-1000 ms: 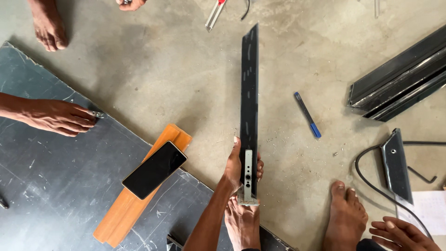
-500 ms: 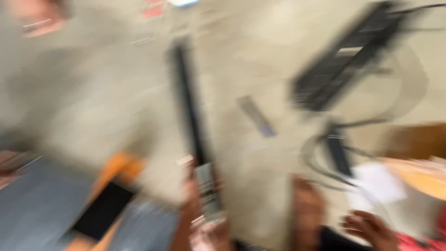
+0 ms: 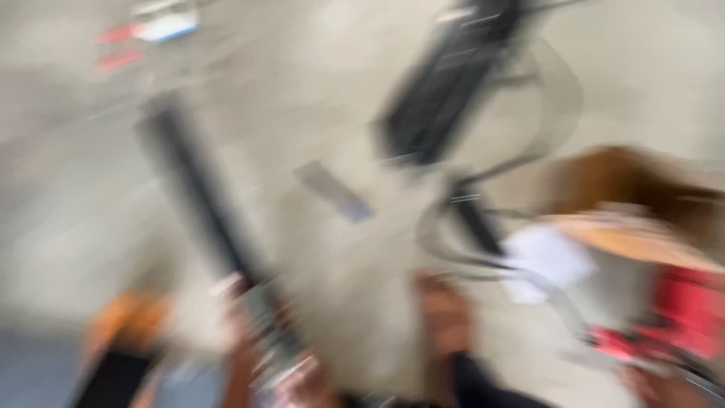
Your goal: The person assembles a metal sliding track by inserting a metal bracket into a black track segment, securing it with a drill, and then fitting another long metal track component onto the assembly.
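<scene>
Through heavy blur, a long dark bar [image 3: 200, 196] lying aslant on the concrete floor [image 3: 317, 98] is met at its near end by a hand [image 3: 245, 332], though whether it is clasped cannot be told, with a pen [image 3: 336, 193] lying beside it.

We see a long bar [image 3: 198, 198] lying on the floor [image 3: 317, 91], running from upper left toward the lower middle. A pen [image 3: 334, 193] lies to its right. Farther right lie stacked channels [image 3: 445, 83] above a looping cable [image 3: 521, 162]. A sheet of paper [image 3: 547, 261] lies below that cable.
</scene>
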